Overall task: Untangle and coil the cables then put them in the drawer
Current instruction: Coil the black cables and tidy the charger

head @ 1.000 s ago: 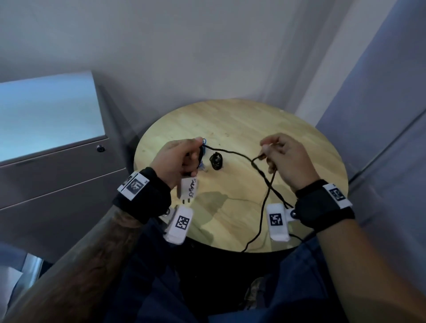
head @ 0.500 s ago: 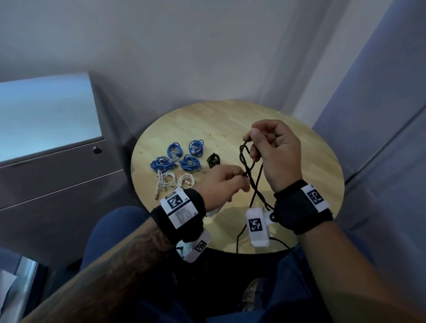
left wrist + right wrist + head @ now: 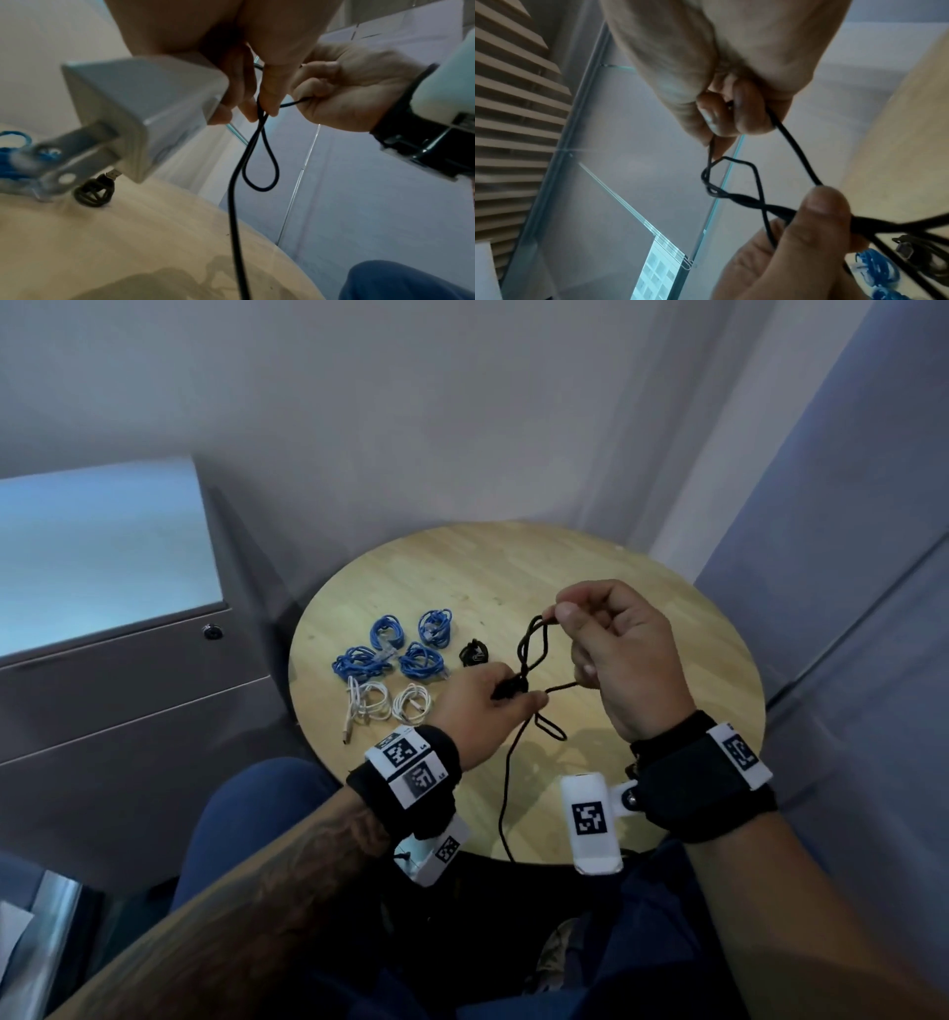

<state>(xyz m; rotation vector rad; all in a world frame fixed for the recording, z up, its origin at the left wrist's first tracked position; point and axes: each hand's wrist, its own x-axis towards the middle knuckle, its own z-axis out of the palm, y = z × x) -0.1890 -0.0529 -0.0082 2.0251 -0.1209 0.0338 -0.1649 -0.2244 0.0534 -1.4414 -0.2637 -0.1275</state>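
Note:
A thin black cable (image 3: pixel 531 649) is held above the round wooden table (image 3: pixel 667 629). My right hand (image 3: pixel 560 610) pinches the top of its loops; in the right wrist view the strands twist below the right hand (image 3: pixel 718 132). My left hand (image 3: pixel 524 700) pinches the crossing lower down, and its thumb (image 3: pixel 821 205) presses the strands. A white plug adapter (image 3: pixel 144 113) sits against the left fingers (image 3: pixel 246 109). The cable's tail (image 3: pixel 506 814) hangs over the table's near edge.
Several blue coils (image 3: pixel 395 649), two white coils (image 3: pixel 385 703) and a small black coil (image 3: pixel 473 653) lie on the table's left half. A grey drawer cabinet (image 3: pixel 128 670) stands at the left, its drawers closed. Walls close in behind and on the right.
The hands were apart with the cable stretched between them. My left hand has moved right to meet the right, which rose, and the cable now hangs in loops.

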